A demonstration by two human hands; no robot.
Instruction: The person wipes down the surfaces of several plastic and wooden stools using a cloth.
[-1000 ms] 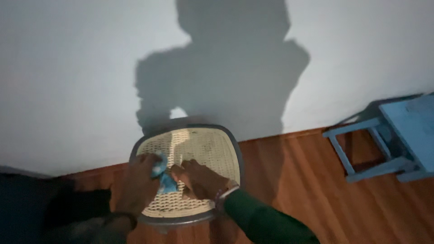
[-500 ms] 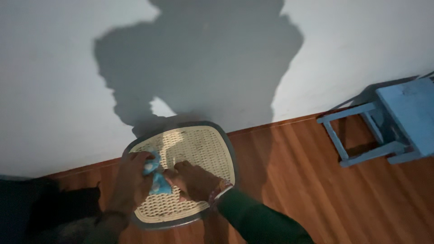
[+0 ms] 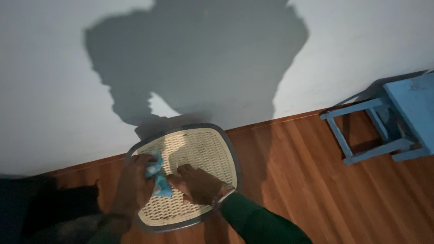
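A crumpled light-blue cloth [image 3: 156,180] lies on the cream woven-cane seat of a grey-framed stool [image 3: 205,149], pinched in the left hand [image 3: 135,185]; the right hand [image 3: 195,184] presses flat on the seat just beside it. The stool's far edge touches the white wall [image 3: 54,90]. Bare wooden floor [image 3: 307,180] stretches from the stool toward a blue wooden stool [image 3: 389,117].

Dim, soft, grainy view, light from behind, big shadow [image 3: 199,58] across pale wall [image 3: 45,68].
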